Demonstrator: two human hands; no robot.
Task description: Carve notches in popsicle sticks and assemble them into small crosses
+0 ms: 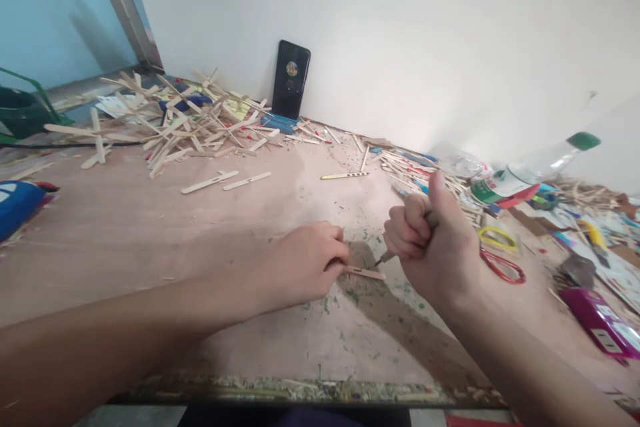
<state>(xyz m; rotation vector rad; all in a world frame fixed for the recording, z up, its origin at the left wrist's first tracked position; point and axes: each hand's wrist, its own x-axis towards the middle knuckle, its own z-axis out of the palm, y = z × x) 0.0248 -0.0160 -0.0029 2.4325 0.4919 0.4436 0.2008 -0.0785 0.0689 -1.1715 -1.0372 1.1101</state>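
My left hand (pixel 313 260) is closed on a wooden craft stick (pixel 367 273), pinning it near the table surface. The stick's free end points right, with a dark slot or mark near my fingers. In a fist with the thumb raised, my right hand (pixel 435 247) grips a slim pointed tool (pixel 386 257). Its dark tip is just above the stick's free end; I cannot tell whether they touch. Most of the handle is hidden in the fist. Small green and dark shavings lie around both hands.
A heap of crossed craft sticks (pixel 185 120) lies back left, beside a propped phone (pixel 291 80). A pencil (pixel 345 176) lies mid-table. On the right are scissors (pixel 503 265), a plastic bottle (pixel 530 173) and a magenta case (pixel 597 320). A blue object (pixel 20 208) sits left.
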